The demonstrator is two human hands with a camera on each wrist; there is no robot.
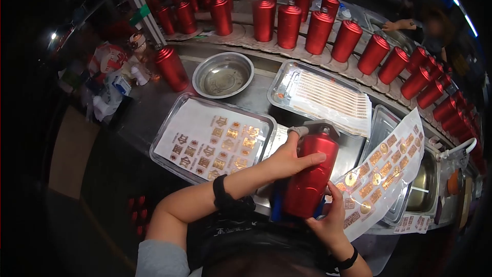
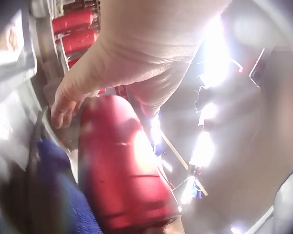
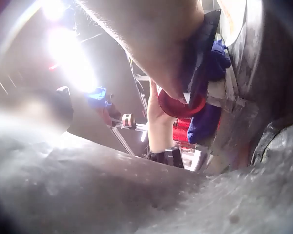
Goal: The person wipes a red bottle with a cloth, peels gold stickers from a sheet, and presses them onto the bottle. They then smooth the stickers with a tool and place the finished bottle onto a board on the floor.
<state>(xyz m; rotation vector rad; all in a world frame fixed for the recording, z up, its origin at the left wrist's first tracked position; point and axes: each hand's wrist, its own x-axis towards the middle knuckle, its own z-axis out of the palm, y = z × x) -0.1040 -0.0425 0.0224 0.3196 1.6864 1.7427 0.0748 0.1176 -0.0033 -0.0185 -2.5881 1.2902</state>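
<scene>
A glossy red bottle (image 1: 311, 174) with a narrow neck lies tilted in front of the body, on something blue. The left hand (image 1: 291, 160) grips its upper part, thumb across the front and fingers behind. Low on the bottle's right side is the right hand (image 1: 330, 223), holding it near the base with fingers and thumb. In the left wrist view the left hand (image 2: 136, 63) curls over the top end of the red bottle (image 2: 122, 165), beside blue cloth (image 2: 68, 190). The right wrist view shows the bottle's round base (image 3: 180, 105) beside blue cloth (image 3: 205, 124).
Metal trays hold a sticker sheet (image 1: 205, 141) and a stack of printed strips (image 1: 328, 100). Another sticker sheet (image 1: 384, 174) leans at the right, near a sink (image 1: 423, 190). Behind the steel bowl (image 1: 223, 75) several red bottles (image 1: 289, 25) line a conveyor (image 1: 246, 31). A person's arm (image 1: 402, 24) reaches in beyond.
</scene>
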